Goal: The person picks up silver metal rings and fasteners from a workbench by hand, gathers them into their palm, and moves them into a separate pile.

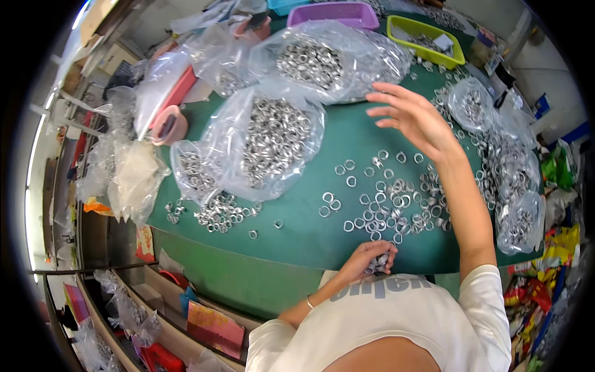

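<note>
Close to my body at the table's near edge, my left hand [365,255] is closed around a small bunch of metal rings [379,263]. My right hand [412,116] reaches over the far part of the table, fingers stretched and apart, with nothing in it. It hovers near a large clear bag of rings [310,65]. Loose silver rings [387,208] lie scattered between the two hands, spreading toward the right. Another open clear bag [273,139] full of rings stands left of the middle.
A smaller ring bag [197,172] and a loose ring pile [223,212] lie at left. Pink cup [168,126], purple basin [333,15] and lime-green basket [426,42] stand toward the back. Bagged rings [520,222] line the right edge. Shelves [149,297] hold things at lower left.
</note>
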### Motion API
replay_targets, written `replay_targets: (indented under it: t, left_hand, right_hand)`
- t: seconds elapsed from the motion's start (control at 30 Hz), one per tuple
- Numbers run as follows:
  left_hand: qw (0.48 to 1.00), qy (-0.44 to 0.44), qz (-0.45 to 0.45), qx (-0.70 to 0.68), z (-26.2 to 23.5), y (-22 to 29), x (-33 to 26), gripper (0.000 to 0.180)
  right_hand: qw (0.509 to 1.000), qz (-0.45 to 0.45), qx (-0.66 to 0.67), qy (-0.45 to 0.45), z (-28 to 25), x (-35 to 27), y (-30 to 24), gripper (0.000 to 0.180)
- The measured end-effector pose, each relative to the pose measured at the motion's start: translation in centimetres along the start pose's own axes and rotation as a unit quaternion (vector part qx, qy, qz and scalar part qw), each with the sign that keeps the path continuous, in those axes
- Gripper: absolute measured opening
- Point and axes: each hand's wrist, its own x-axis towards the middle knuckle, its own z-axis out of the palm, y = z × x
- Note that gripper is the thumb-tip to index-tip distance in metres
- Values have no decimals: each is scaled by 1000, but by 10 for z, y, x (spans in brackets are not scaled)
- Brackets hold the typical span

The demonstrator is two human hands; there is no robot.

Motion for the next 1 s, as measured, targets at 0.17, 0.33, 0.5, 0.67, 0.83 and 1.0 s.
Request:
replay_targets:
  t: [0.17, 0.33, 0.5, 0.67, 0.83, 1.0]
  left_hand:
    - [999, -29, -31, -9, 5, -2, -1, 30]
    - [989, 3, -110, -100, 16, 0, 6, 38]
    - [987, 78, -115, -83, 37, 6, 6, 34]
    - [991, -13, -101, -83, 16, -3, 5, 24]
    - [992, -16, -103, -76, 21, -1, 7, 24]
    - [993, -24, -78, -88, 11, -5, 7, 26]
  right_hand:
    - [896, 6, -438, 75, -62, -77, 36, 18]
    - [794, 54, -602, 64, -65, -115, 64, 19]
    - [726, -71, -675, 108, -54, -117, 98, 13]
    - [773, -102, -615, 117, -70, -124, 81, 12]
    - [719, -70, -681, 119, -62, -119, 95, 15]
    - [705, -59, -695, 125, -62, -118, 93, 14]
